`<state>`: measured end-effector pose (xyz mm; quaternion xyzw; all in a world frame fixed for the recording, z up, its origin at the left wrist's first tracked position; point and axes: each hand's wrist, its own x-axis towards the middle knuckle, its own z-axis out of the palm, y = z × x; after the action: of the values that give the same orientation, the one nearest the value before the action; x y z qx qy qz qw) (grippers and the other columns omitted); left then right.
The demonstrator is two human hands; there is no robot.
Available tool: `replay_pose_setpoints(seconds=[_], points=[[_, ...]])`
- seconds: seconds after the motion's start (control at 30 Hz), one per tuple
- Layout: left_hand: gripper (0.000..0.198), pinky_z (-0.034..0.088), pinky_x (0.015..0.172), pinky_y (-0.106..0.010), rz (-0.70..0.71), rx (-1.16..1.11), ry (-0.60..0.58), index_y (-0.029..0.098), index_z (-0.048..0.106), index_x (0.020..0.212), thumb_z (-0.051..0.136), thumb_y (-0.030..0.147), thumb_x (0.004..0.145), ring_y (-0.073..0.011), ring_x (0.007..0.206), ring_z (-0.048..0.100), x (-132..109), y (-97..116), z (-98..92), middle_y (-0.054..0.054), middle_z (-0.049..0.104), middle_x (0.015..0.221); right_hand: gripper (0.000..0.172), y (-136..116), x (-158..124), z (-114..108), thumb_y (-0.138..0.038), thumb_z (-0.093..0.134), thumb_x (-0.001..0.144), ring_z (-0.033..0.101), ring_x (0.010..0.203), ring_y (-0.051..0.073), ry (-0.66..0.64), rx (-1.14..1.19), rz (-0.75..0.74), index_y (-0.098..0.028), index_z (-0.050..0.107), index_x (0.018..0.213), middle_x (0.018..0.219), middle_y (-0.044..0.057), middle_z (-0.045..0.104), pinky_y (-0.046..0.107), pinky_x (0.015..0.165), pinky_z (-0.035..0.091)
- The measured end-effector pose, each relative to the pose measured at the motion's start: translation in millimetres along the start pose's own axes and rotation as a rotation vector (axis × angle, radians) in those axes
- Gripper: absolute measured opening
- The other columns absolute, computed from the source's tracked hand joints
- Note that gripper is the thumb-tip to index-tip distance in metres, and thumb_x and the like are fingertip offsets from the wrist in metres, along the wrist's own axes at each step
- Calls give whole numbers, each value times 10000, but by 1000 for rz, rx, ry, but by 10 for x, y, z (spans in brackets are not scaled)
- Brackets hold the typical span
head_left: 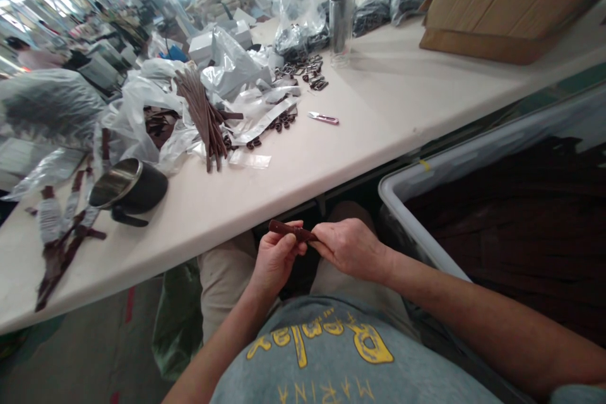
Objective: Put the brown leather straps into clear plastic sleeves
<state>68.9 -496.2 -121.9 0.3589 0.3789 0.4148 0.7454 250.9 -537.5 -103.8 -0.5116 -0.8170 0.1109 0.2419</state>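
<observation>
Over my lap, just off the table's front edge, both hands are closed on one dark brown leather strap [283,228]. My left hand [276,259] pinches it between thumb and fingers, and its flat end sticks out to the left. Around the strap between the hands sits what looks like a small loop, too small to make out well. My right hand [353,247] grips the other end, which its fingers mostly hide. On the table lie a bundle of long brown strips [201,110], small brown loops [285,120] and metal buckles [315,69].
Pink-handled thread snips [324,118] lie mid-table. A dark metal mug [142,186] stands at left beside wrapped straps [59,246]. A glass bottle [341,19] and a cardboard box [502,6] stand at the back. To my right is a lined bin [392,186] holding dark strips.
</observation>
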Motion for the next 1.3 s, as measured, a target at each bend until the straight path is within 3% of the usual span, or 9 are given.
replay_pose_setpoints(seconds=[0.27,0.4,0.53,0.63,0.77,0.93,1.07,1.2,1.3], points=[[210,523,646,-270,226,356,-132,188,801,778,877,316,630,-175,702,638,3,39,-40,-57,709,760,201,-8,55,-72,-260,514,1007,600,637,146,-238,285,27,-150,618,875,739,23,672,245,568,310],[198,467,545,-233,214,299,-70,180,795,799,838,335,684,-127,582,589,44,65,-123,-36,690,717,181,18,68,-69,-300,602,963,603,644,157,-225,209,70,-160,584,848,734,21,669,253,566,282],[268,434,506,-215,259,220,111,159,781,781,861,367,632,-92,503,532,95,159,-192,-18,664,650,210,65,51,-65,-369,634,937,611,629,175,-198,65,100,-170,579,901,716,25,672,265,547,234],[287,421,480,-195,283,162,162,159,776,763,875,374,600,-75,476,513,116,222,-186,-16,667,639,213,70,45,-45,-371,610,947,611,620,183,-183,-6,105,-164,572,915,708,36,670,273,540,210],[319,432,460,-190,258,113,175,157,766,744,891,392,568,-69,467,511,113,213,-154,-33,694,700,215,68,53,-59,-340,525,983,534,560,148,-210,58,145,-180,537,840,647,6,602,274,531,193],[384,439,449,-191,280,106,105,158,772,735,916,443,522,-67,458,507,74,167,-158,-18,661,685,367,97,68,-123,-393,340,1025,398,550,105,-266,558,130,-202,416,720,622,-44,435,232,536,273],[385,468,484,-209,371,170,8,168,778,729,919,460,522,-119,546,576,44,163,-163,-44,674,701,432,77,72,-90,-494,337,1009,347,542,99,-297,747,141,-206,384,690,611,-58,365,228,522,282],[415,488,508,-229,343,145,60,165,763,749,908,491,535,-135,557,593,52,146,-139,-37,673,674,461,19,62,-49,-525,317,1013,374,547,103,-238,780,175,-198,438,711,615,-52,398,230,530,304],[423,480,498,-220,262,70,99,168,755,816,888,493,580,-115,514,581,47,85,-88,-13,668,649,362,-21,46,-18,-515,460,981,496,623,135,-130,556,173,-175,576,937,728,-10,570,244,579,337]])
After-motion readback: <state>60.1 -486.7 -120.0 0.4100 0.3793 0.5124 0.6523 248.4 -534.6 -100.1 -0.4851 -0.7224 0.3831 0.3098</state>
